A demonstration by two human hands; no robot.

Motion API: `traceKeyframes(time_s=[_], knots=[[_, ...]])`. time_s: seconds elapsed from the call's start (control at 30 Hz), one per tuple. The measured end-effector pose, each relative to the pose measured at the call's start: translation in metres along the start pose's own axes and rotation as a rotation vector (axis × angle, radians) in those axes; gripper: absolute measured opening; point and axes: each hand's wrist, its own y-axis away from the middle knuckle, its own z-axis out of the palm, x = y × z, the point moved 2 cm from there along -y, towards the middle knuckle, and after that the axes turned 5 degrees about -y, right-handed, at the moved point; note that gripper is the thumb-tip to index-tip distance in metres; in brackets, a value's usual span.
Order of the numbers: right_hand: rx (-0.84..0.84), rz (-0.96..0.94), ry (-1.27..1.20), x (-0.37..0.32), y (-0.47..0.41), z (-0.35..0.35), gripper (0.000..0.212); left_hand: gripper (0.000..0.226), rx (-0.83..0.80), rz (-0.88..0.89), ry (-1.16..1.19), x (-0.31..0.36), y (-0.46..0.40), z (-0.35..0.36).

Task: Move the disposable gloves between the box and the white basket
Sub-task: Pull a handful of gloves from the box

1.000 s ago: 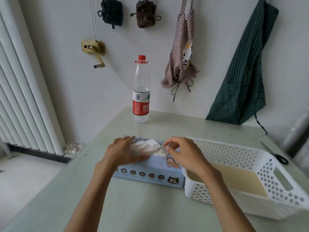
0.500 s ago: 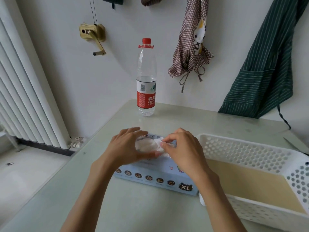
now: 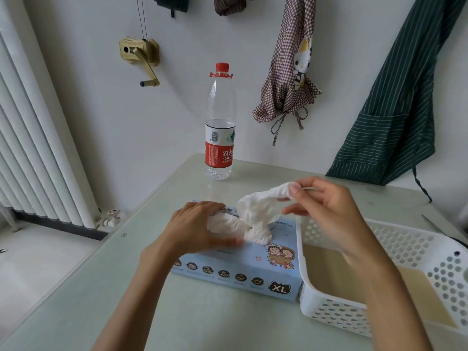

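Note:
A light blue glove box (image 3: 243, 269) marked XL lies on the table, touching the left wall of the white perforated basket (image 3: 314, 307). A white disposable glove (image 3: 255, 206) stretches up out of the box's top opening. My right hand (image 3: 329, 214) pinches the glove's upper end above the box, near the basket's far left corner. My left hand (image 3: 195, 229) rests on the box top, pressing down on more bunched white gloves (image 3: 225, 224) at the opening. The basket's inside shows only its beige bottom.
A water bottle (image 3: 219, 122) with a red cap stands at the table's far edge behind the box. Scissors (image 3: 435, 225) lie beyond the basket at the right. Aprons hang on the wall behind. A radiator stands to the left of the table.
My right hand has risen up and to the right, drawing a glove out of the box. My left hand stays on the box top. The camera has moved closer.

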Motion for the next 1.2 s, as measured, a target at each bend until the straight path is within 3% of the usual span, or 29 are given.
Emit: traceKeyframes(time_s=[0.07,0.13,0.2,0.3,0.4,0.47,0.57,0.6,0.67,0.77,0.83,0.9,1.0,1.03,1.07,1.13,1.2], knots=[[-0.011,-0.027,0.024,-0.003,0.001,0.003,0.01,0.106,0.006,0.06,0.113,0.005,0.001,-0.005],[0.067,-0.13,-0.054,-0.011,0.0,0.005,0.007,0.102,0.099,0.14,0.183,0.016,0.002,-0.009],[0.037,-0.176,-0.133,-0.02,0.0,0.008,0.008,0.083,0.213,0.188,0.337,0.027,0.002,-0.012],[0.043,-0.15,-0.188,-0.019,0.0,0.008,0.013,0.035,0.321,0.236,0.511,0.035,-0.003,-0.011],[0.141,-0.056,-0.143,-0.004,-0.005,0.0,0.016,0.008,0.312,0.106,0.713,0.039,-0.002,-0.015],[0.053,0.06,-0.123,0.005,-0.007,-0.003,0.035,0.008,0.173,-0.014,0.957,0.04,-0.002,-0.016],[-0.284,0.186,0.012,0.015,-0.004,0.003,0.09,0.014,0.056,-0.067,1.173,0.037,-0.003,-0.017],[-0.36,0.199,0.068,0.018,-0.003,0.006,0.098,0.016,0.043,-0.058,1.211,0.036,-0.003,-0.019],[-0.36,0.169,0.206,0.021,-0.002,0.01,0.084,0.021,0.034,-0.03,1.247,0.033,-0.003,-0.019],[-0.162,0.031,0.282,0.015,-0.005,0.006,0.021,0.026,0.033,-0.008,1.259,0.028,-0.005,-0.019],[-0.059,-0.055,0.27,0.006,-0.005,-0.003,0.012,0.025,0.034,0.003,1.324,0.025,-0.006,-0.022],[-0.112,-0.114,0.267,-0.004,-0.001,-0.014,0.015,0.023,0.037,0.022,1.413,0.023,-0.006,-0.024],[-0.512,-0.002,0.279,-0.012,0.013,-0.024,0.044,0.021,0.032,0.11,1.405,0.023,-0.005,-0.026],[-0.567,0.049,0.231,-0.012,0.015,-0.027,0.052,0.02,0.017,0.143,1.384,0.024,-0.004,-0.026],[-0.526,0.082,0.15,-0.011,0.014,-0.029,0.054,0.018,-0.008,0.178,1.366,0.026,-0.003,-0.027],[-0.283,0.143,-0.021,-0.005,0.008,-0.027,0.049,0.013,-0.075,0.26,1.37,0.032,0.001,-0.027],[-0.214,0.215,-0.077,0.003,0.003,-0.021,0.066,0.01,-0.138,0.33,1.399,0.038,0.006,-0.027]])
